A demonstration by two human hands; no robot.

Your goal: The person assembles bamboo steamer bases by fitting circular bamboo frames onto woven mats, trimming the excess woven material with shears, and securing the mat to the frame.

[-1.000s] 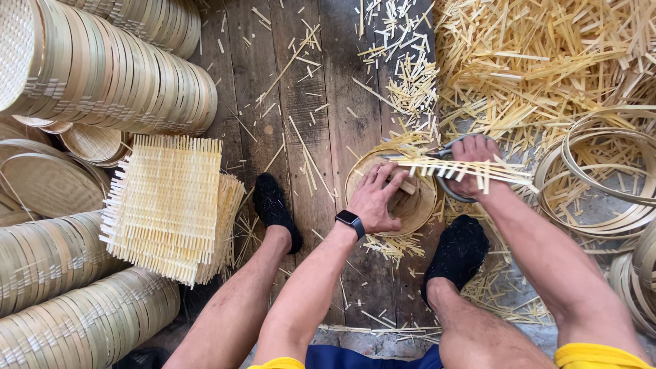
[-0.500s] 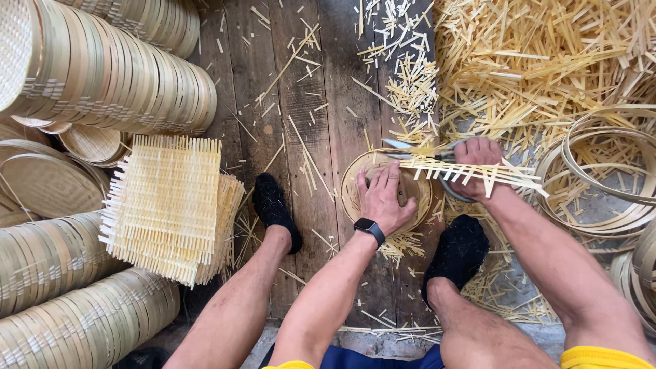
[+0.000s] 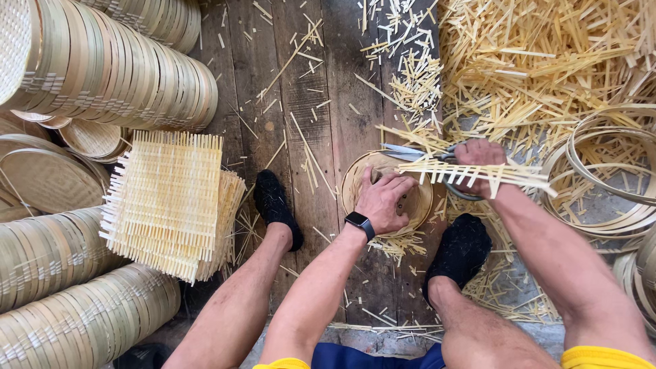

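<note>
Trimming is under way at centre frame: the left hand (image 3: 383, 199) presses flat on a round woven mat in its bamboo ring (image 3: 355, 183), fingers spread and curled over the top, pinning it to the plank floor (image 3: 301, 123). The right hand (image 3: 478, 158) is closed through the handles of scissors (image 3: 410, 153), blades parted only slightly, pointing left at the mat's upper edge. Uncut strip ends (image 3: 492, 172) jut to the right across that hand, so this side looks unfinished. How much of the rim is clean, I cannot tell; the palm hides it. Offcuts (image 3: 547, 61) heap up at upper right. Square mats (image 3: 164, 198) wait at left, beside finished steamer trays (image 3: 109, 68) stacked upper left.
</note>
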